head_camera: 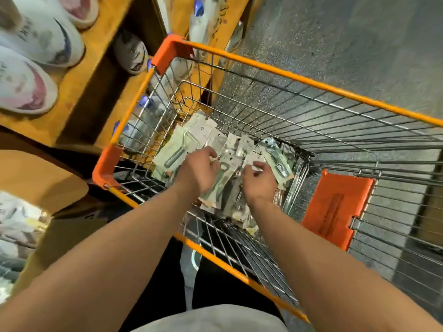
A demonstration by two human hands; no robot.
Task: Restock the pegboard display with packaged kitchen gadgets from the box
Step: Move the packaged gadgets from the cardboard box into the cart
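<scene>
- Far to the left of both hands, a wooden shelf [79, 75] carries pale slippers [36, 44].
- A wire cart [287, 75] with an orange rim surrounds both hands. The pile of packaged gadgets [230, 144] lies on its floor, beneath and just beyond the fingers.
- Just left of the left hand [199, 171], a large packet [175, 149] holding a long-handled tool lies flat.
- The left hand is palm down with its fingers bent, the tips on the cards. A long packet [223, 178] runs under it, but whether it is gripped cannot be told.
- The right hand [260, 179], close beside the left, curls its fingers and pinches the edge of a white card [250, 160].
- Just right of that hand lies a slanted packet [278, 156].
- Further right is an orange flap [335, 207].
</scene>
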